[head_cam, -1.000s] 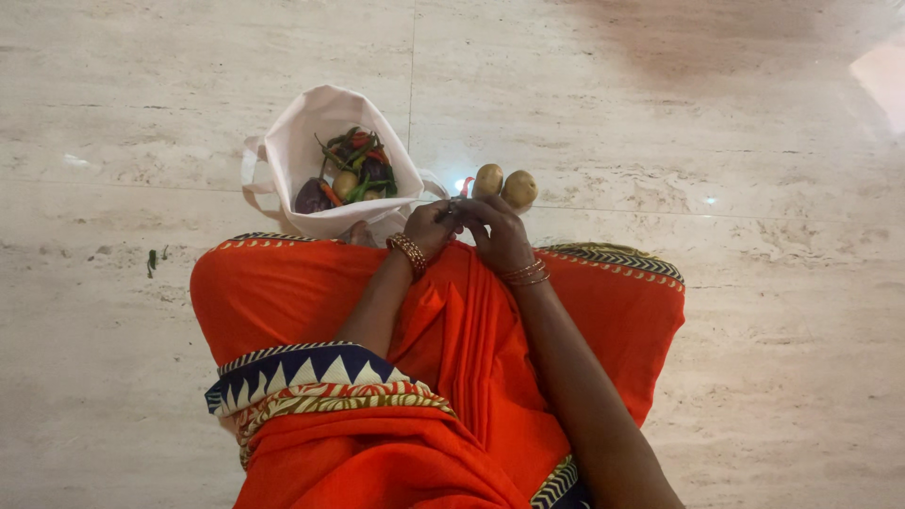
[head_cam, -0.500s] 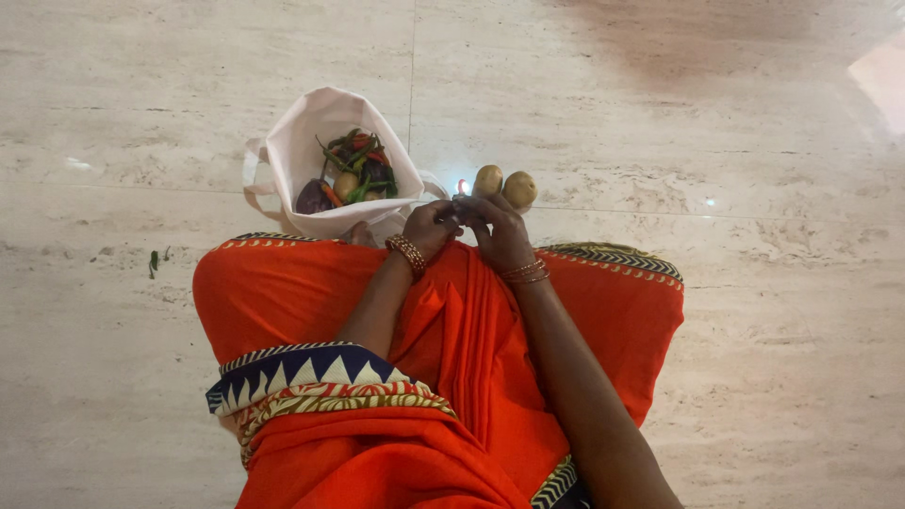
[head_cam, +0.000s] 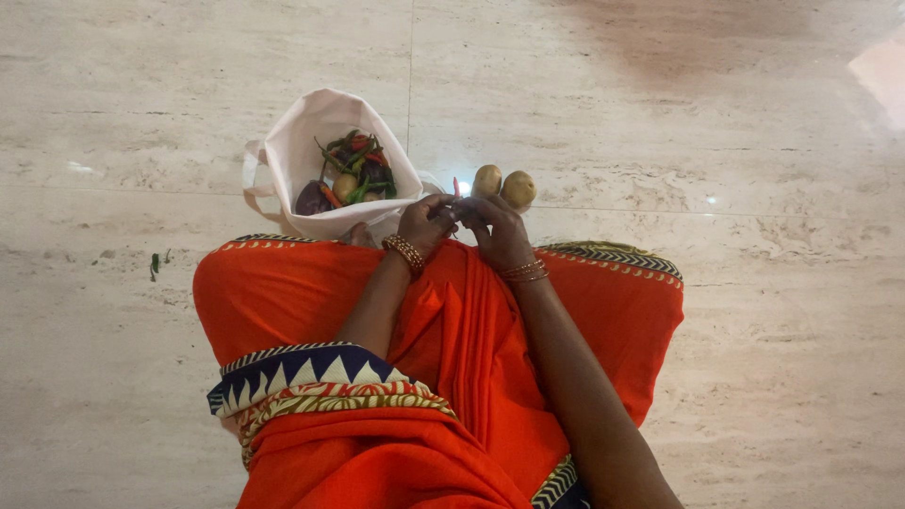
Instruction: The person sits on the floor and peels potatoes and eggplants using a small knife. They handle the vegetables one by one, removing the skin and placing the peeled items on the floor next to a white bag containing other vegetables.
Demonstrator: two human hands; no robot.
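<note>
While the left hand (head_cam: 424, 221) and the right hand (head_cam: 497, 231) are brought together above the orange cloth (head_cam: 462, 330), a small red chilli (head_cam: 456, 188) is pinched between their fingertips, both grips closed tight on it, though which fingers hold it cannot be told. Two potatoes (head_cam: 504, 186) are seen on the marble floor (head_cam: 660, 123) just beyond the right hand. A white bag (head_cam: 302, 141) of mixed vegetables (head_cam: 353, 174) is set on the floor just beside the left hand.
</note>
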